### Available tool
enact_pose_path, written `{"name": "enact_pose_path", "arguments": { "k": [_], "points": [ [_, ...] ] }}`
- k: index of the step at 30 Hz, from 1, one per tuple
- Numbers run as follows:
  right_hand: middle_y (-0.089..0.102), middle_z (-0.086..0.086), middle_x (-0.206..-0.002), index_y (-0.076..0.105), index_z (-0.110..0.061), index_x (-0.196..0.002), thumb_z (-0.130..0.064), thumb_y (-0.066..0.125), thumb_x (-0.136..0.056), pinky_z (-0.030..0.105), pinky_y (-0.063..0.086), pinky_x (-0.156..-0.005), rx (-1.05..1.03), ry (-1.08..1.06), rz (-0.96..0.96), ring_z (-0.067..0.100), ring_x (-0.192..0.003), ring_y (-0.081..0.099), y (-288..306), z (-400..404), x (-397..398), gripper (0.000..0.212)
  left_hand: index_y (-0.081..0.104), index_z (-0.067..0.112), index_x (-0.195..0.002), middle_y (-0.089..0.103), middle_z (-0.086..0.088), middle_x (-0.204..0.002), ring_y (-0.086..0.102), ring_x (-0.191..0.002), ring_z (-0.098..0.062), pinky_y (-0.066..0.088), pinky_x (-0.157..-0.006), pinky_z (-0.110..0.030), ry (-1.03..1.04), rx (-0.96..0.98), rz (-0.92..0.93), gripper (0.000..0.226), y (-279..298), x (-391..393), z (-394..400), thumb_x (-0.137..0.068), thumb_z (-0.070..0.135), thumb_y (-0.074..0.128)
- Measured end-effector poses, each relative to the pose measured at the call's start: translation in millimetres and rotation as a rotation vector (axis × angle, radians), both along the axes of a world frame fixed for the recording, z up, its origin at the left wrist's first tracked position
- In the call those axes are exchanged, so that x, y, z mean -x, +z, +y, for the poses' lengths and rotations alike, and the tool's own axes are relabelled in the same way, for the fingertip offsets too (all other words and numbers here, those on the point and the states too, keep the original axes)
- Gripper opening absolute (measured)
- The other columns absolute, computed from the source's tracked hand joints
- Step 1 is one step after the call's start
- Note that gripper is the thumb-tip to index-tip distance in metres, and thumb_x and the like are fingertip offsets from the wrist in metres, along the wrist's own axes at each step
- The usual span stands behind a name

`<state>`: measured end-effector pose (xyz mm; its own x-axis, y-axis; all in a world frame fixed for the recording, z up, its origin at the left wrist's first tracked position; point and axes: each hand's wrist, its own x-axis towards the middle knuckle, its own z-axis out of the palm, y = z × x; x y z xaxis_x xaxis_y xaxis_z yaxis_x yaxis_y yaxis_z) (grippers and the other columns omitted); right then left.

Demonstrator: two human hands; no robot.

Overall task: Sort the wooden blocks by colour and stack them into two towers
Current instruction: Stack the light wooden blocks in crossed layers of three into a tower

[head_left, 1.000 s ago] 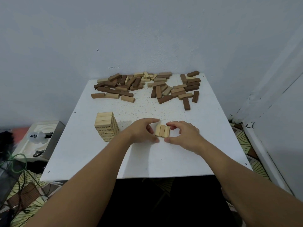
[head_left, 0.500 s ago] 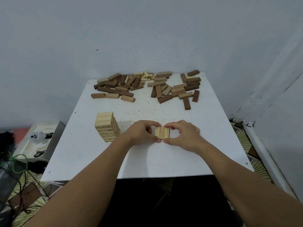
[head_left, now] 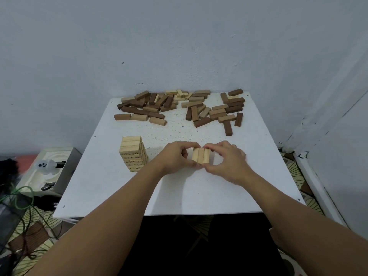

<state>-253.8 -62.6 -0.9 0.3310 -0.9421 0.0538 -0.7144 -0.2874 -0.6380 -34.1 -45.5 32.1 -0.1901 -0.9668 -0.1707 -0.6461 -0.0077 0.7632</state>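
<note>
Three light wooden blocks (head_left: 200, 155) lie side by side as one row in the middle of the white table (head_left: 111, 188). My left hand (head_left: 176, 158) grips the row from the left, thumb at the near end and fingers curled over the far end. My right hand (head_left: 227, 161) grips it the same way from the right. To the left stands a tower of light blocks (head_left: 133, 153), several layers high. Along the table's far edge lies a loose pile of dark and light blocks (head_left: 179, 106).
The table stands in a corner against grey walls. Left of it on the floor are a white moulded tray (head_left: 47, 170) and green cables (head_left: 22, 198). A patterned floor mat (head_left: 298, 176) shows on the right.
Both hands have closed in a little tighter round the three-block row, squaring it up. The row has stayed at the same spot on the table.
</note>
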Motion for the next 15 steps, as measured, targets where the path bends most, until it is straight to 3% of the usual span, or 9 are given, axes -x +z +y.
{"name": "enact_pose_path", "arguments": {
  "k": [4,10,15],
  "points": [
    [0.050,-0.015,-0.119,0.060,-0.050,-0.128,-0.052,0.080,-0.077,0.041,0.020,-0.110,0.140,-0.006,-0.025,0.008,-0.119,0.043,26.5,-11.9,1.9,0.055,0.070,0.042,-0.121,0.042,0.009,-0.064,0.037,-0.057,-0.007,0.034,-0.060,-0.028,0.029,0.116,-0.031,0.045,27.3,3.4,-4.9,-0.082,0.026,0.087],
    [0.051,-0.016,-0.118,0.061,-0.050,-0.130,-0.059,0.073,-0.071,0.038,0.019,-0.108,0.242,0.002,-0.108,0.009,-0.121,0.045,69.8,-23.7,-13.7,0.061,0.066,0.044,-0.129,0.039,0.008,-0.069,0.037,-0.059,-0.007,0.033,-0.056,-0.023,0.042,0.244,-0.108,0.053,81.1,-7.9,-12.1,-0.081,0.032,0.087],
    [0.050,-0.020,-0.114,0.063,-0.047,-0.129,-0.052,0.079,-0.074,0.042,0.023,-0.112,0.255,0.058,-0.155,0.011,-0.118,0.048,89.9,-23.3,-48.6,0.058,0.066,0.045,-0.132,0.057,0.001,-0.096,0.057,-0.086,-0.012,0.048,-0.068,-0.028,0.079,0.263,-0.170,0.062,106.8,-41.6,-6.4,-0.076,0.038,0.091]
  ]
}}
